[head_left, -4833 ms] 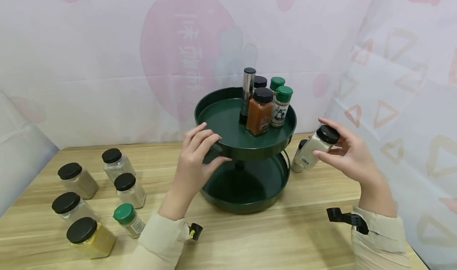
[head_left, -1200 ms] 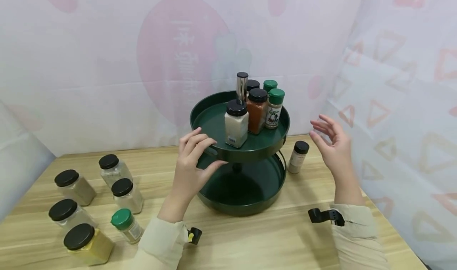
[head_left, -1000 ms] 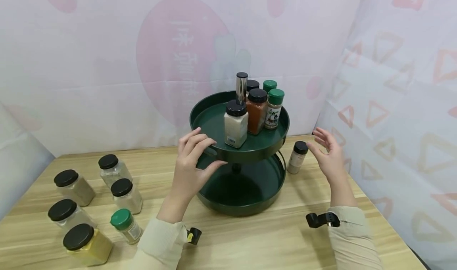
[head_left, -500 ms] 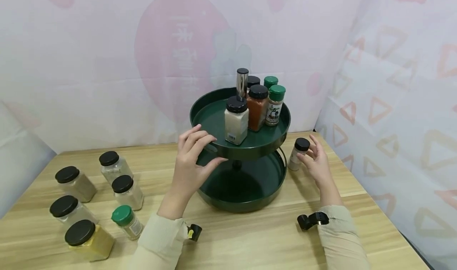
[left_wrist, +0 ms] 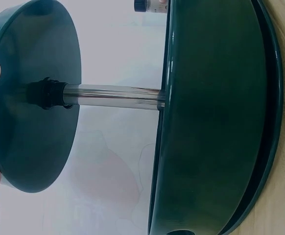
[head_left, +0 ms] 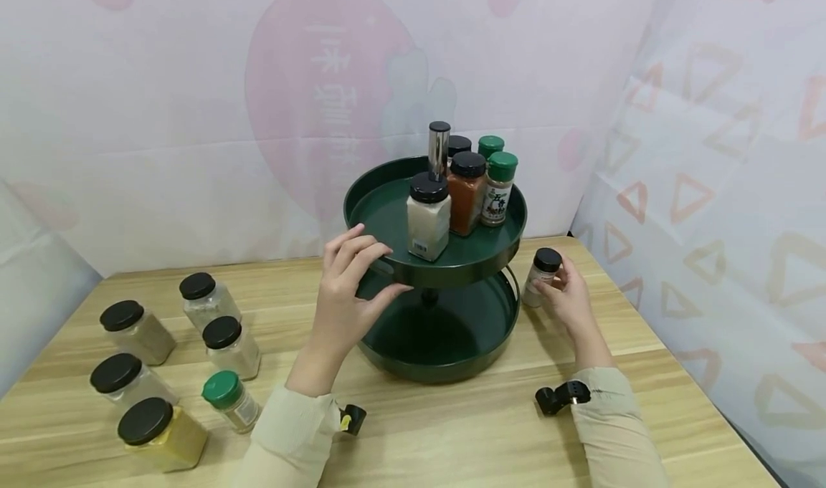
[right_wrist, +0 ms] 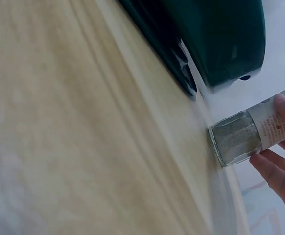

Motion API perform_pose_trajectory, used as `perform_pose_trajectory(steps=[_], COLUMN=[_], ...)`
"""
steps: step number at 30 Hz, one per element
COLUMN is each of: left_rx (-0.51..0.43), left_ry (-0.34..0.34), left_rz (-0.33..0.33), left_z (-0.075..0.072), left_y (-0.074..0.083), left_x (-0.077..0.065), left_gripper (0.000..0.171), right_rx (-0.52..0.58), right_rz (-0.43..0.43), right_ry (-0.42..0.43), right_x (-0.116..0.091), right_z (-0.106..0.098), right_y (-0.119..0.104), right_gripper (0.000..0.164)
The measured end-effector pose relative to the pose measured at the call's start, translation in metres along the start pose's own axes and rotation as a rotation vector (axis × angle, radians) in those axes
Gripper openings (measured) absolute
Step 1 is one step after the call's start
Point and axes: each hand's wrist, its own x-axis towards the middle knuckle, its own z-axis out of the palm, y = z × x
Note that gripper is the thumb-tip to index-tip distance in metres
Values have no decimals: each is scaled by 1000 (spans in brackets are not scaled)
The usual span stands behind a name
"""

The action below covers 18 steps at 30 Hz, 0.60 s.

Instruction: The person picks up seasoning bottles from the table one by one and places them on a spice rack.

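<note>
Here, your right hand [head_left: 571, 302] is pinching a black-lidded glass spice jar [right_wrist: 252, 129] between thumb and fingers, off to the right of the two-tier dark-green tray stand [head_left: 452, 276]. The jar is sitting just to the left of your right palm, between that hand and the stand, its long axis running close to upright, lid on top; whether its base is touching the wooden table [head_left: 464, 431] you cannot tell. The upper tray is lying leftward of the jar and higher, so your right hand is plainly the nearer one. Your left hand [head_left: 345, 287] is holding the near-left rim of that tray, fingers over the edge and thumb underneath. As for writing, the jar in your right hand is wearing a white label with small reddish print, partly covered by your thumb and too small to read. On the upper tray, a green-capped bottle [head_left: 497, 198] is showing large Chinese characters beginning 五香, five-spice, while a black-lidded jar of off-white powder [head_left: 428, 226] is carrying a barcode sticker [head_left: 420, 247] near its base. No brand name is reading clearly anywhere.
</note>
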Motion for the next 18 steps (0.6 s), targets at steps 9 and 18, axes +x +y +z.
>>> perform_pose_trajectory(steps=[9,18], left_rx=[0,2], left_ry=[-1,0], left_rz=[-12,0], left_z=[0,1], left_y=[1,0], left_x=[-2,1], left_gripper=[53,52], right_rx=[-15,-59], right_rz=[-2,-10], right_ry=[26,14], right_x=[-2,-4], right_z=[0,-7], right_y=[1,-3], right_gripper=[61,61])
